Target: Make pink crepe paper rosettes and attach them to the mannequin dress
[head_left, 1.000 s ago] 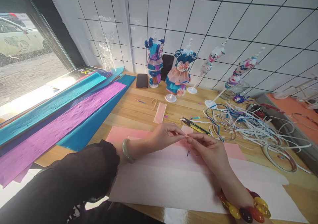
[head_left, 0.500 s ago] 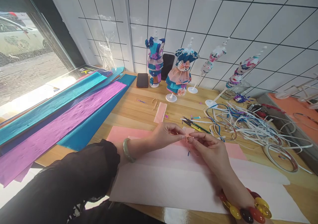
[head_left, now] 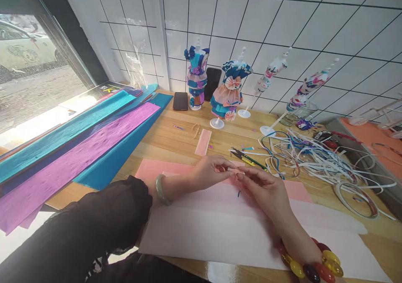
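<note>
My left hand (head_left: 209,172) and right hand (head_left: 266,186) each pinch the pink paper (head_left: 238,171) between thumb and fingers, so it sits right between my fingertips, above the sheet (head_left: 204,228). I judge it light, soft and quick to crease or tear, best held gently by its edges. Unlike half a second ago, its pale edge now shows across my fingertips.

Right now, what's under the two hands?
Pale paper, with pinker paper showing past its far edge, plus a small blue scrap. Whatever the left hand and right hand cover directly can't be seen.
</note>
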A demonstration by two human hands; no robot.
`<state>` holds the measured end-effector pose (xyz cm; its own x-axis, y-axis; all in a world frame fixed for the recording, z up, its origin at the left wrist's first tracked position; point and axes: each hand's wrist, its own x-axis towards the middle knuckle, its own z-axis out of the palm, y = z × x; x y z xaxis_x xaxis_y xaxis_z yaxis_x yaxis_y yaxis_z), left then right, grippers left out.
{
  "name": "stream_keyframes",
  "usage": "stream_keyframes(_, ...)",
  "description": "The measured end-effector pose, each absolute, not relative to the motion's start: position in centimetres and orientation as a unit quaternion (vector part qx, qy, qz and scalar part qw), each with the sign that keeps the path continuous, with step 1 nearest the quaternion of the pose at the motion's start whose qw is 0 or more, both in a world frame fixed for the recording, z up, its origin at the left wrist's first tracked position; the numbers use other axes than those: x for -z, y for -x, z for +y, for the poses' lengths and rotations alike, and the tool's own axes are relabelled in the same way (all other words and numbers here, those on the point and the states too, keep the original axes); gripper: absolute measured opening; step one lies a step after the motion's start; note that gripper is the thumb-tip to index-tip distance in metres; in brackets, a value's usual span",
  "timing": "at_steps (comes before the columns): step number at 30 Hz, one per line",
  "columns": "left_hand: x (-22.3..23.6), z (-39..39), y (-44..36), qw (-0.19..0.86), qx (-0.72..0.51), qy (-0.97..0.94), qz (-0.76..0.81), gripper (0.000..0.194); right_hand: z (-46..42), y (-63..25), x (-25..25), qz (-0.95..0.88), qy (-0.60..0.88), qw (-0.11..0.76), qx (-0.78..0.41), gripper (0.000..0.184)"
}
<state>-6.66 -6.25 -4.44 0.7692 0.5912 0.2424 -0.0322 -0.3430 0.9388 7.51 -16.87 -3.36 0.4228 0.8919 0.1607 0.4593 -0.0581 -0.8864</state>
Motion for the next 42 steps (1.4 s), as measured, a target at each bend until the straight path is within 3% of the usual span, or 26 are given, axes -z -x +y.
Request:
stream_keyframes(7,4.6,-6.31,6.52,0.532,-0.324,-0.761,0.18,0.023,-16.9,-8.04,3.83,-0.588,0.641,0.472,-0.144,0.021)
stream_keyframes(21,4.3,-6.28,6.73,0.496,-0.337,-0.783,0.163,0.02,-16.9,-7.75,3.33,-0.611,0.642,0.453,-0.101,0.017)
stream_keyframes(31,4.36,-6.23,6.81,0.467,-0.33,-0.805,0.159,0.019,-16.83,-7.95,3.45,-0.609,0.646,0.445,-0.121,0.016)
stream_keyframes(42,4.36,-6.1,6.81,0.544,-0.306,-0.763,0.171,0.02,-16.85,-7.37,3.03,-0.462,0.697,0.5,-0.224,0.018)
